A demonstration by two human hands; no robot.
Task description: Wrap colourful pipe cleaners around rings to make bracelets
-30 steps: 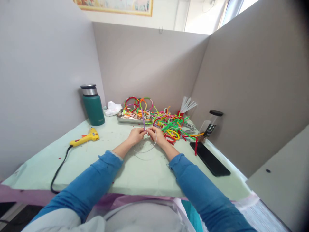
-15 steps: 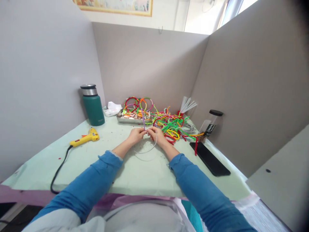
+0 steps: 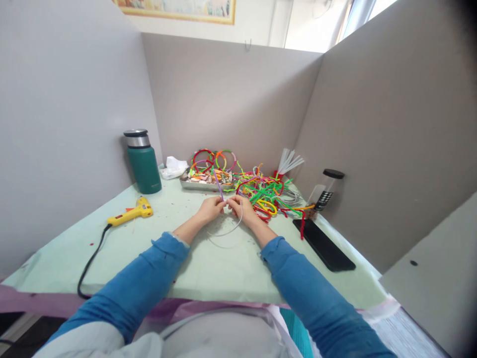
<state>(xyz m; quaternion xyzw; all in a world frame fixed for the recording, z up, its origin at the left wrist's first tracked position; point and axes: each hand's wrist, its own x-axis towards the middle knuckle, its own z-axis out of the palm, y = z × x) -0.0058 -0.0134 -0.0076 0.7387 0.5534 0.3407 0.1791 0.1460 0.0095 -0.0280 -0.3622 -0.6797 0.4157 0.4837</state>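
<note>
Pipe cleaner (image 3: pixel 218 184), purple, slanting up and away from my left hand (image 3: pixel 211 209), which pinches its near end above the middle of the table (image 3: pixel 223 281). Close beside, my right hand (image 3: pixel 241 208) pinches a pale wire (image 3: pixel 235 228) that curves round below both hands. Beyond: a tray (image 3: pixel 206 187) of small pieces and, right of it, a coloured tangle (image 3: pixel 266 190). Left, a glue gun (image 3: pixel 130 215); right, a phone (image 3: pixel 324 245).

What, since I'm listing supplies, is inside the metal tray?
The metal tray holds a heap of small pieces, some orange. Its bottom is hidden beneath them, and the purple stem in front covers a sliver.
</note>
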